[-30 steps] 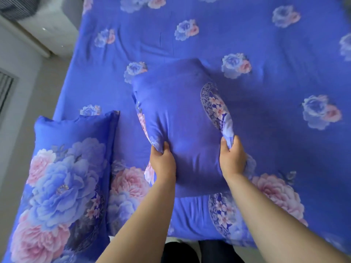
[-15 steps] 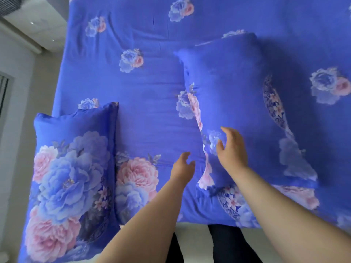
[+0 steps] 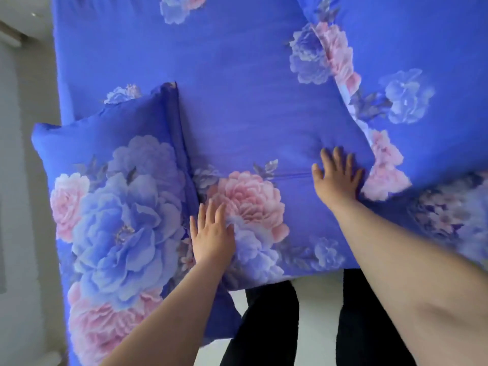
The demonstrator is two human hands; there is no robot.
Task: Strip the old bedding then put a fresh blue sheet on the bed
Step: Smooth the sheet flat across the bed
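Pressing flat on the blue floral sheet (image 3: 237, 107) that covers the bed, both hands lie with fingers straight and spread, gripping nothing. The left hand (image 3: 212, 237) rests on a pink printed flower just beside the left pillow (image 3: 113, 207). The right hand (image 3: 336, 178) touches the sheet next to the edge of the second pillow (image 3: 427, 114) (same pattern), which lies at the upper right.

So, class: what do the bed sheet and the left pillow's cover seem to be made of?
Sheet: looks like thin woven cloth, matte, printed with flowers; it creases softly near the hands. Left pillow cover: seemingly the same printed fabric, with a stitched flange edge. The exact fibre cannot be told.
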